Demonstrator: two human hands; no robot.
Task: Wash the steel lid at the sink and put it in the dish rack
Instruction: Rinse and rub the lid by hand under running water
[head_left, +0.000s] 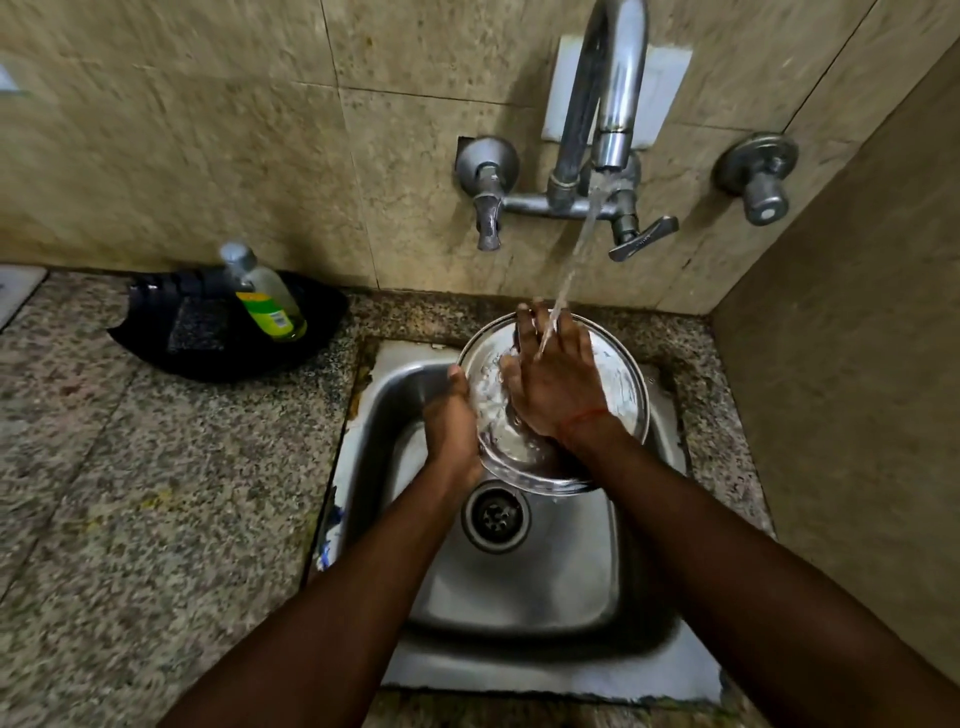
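Note:
The round steel lid (621, 387) is held tilted over the back of the steel sink (524, 587). My left hand (451, 423) grips its left rim, thumb on the edge. My right hand (553, 382) lies flat on the lid's inner face, fingers spread. Water from the tap (613, 78) falls in a stream onto my right fingers and the lid. No dish rack is in view.
A black tray (156, 332) on the granite counter (130, 493) at the left holds a dish-soap bottle (267, 299) and a dark scrub pad (197, 325). Tap handles (641, 236) stick out of the tiled wall. A wall stands close on the right. The drain (496, 514) lies below the lid.

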